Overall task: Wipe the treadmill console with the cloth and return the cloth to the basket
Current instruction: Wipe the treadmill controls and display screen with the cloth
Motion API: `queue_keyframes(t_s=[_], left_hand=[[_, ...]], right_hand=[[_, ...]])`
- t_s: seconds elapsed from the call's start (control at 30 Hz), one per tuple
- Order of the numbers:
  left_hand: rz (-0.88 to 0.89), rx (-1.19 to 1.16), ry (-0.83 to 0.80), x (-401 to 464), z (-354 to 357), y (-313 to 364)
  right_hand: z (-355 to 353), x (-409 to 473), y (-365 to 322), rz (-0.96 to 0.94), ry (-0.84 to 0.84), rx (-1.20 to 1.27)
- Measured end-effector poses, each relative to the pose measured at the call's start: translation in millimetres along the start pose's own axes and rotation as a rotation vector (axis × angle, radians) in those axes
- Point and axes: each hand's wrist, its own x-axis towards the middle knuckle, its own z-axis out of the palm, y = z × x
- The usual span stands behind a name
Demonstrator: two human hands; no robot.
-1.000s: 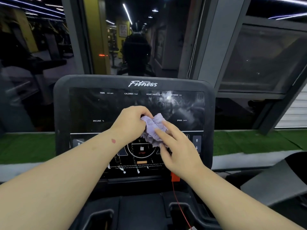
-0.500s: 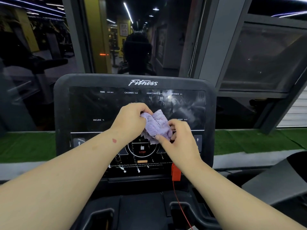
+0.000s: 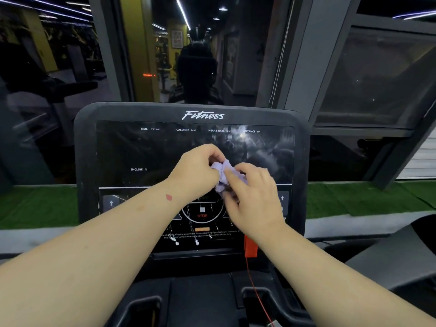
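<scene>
Cloth (image 3: 223,174) bunched between left hand (image 3: 197,171) and right hand (image 3: 253,199), both gripping it.

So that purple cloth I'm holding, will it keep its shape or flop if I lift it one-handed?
Probably flop: the purple cloth sits bunched and creased between the left hand and right hand. It looks light for its size, and its nubby surface likely resists slipping.

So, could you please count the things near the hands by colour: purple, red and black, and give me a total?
Purple: 1, the cloth, held by the left hand and the right hand.
Red: 2, the safety clip and its cord.
Black: 1, the treadmill console.
Total: 4
</scene>
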Motion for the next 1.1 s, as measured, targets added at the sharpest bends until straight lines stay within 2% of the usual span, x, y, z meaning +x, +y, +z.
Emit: queue_keyframes(t_s=[0.17,0.23,0.3,0.37,0.43,0.5,0.57,0.6,0.7,0.73,0.83,0.9,0.93,1.03,1.1], left_hand=[[-0.037,-0.069,-0.044,0.5,-6.8,0.6],[-0.005,-0.032,0.007,2.9,-13.3,0.4],[0.114,0.170,0.082,5.4,-20.7,-3.3],[0.254,0.379,0.146,5.8,-24.7,-8.2],[0.353,0.641,0.172,5.8,-23.9,-16.1],[0.340,0.912,0.078,4.5,-20.5,-24.3],[0.303,1.029,-0.009,3.2,-17.7,-29.7],[0.302,1.049,-0.017,3.6,-18.2,-30.5],[0.300,1.074,-0.015,5.6,-19.9,-31.5],[0.302,1.071,-0.007,5.7,-20.4,-33.0],[0.329,1.078,0.019,6.2,-19.3,-36.8],[0.338,1.072,0.017,5.7,-20.1,-37.6],[0.333,1.073,0.007,5.9,-21.3,-37.0],[0.319,1.071,-0.030,6.2,-23.5,-34.3],[0.302,1.063,-0.043,5.7,-24.6,-33.1]], right_hand=[[-9.4,14.1,-1.4,0.111,-0.168,0.051],[-19.9,23.7,16.1,0.222,-0.085,0.053],[-26.2,30.6,34.5,0.311,0.024,0.040],[-17.7,25.5,29.8,0.289,-0.052,-0.030],[1.9,2.3,7.8,0.176,-0.172,-0.060],[10.9,-17.2,-4.5,0.061,-0.233,-0.010],[4.2,-13.6,9.4,-0.078,-0.259,-0.018],[-2.4,-5.3,19.9,-0.074,-0.256,-0.040],[-9.7,16.1,38.4,0.193,-0.085,-0.003],[-5.0,11.5,29.6,0.221,-0.076,0.027],[14.4,-26.0,-13.5,0.074,-0.236,0.058],[10.4,-28.9,-12.5,-0.025,-0.300,0.073],[5.4,-20.2,-1.7,-0.013,-0.295,0.063],[-6.9,1.7,35.9,0.262,-0.087,0.073],[0.3,-6.6,23.4,0.298,-0.077,0.070]])
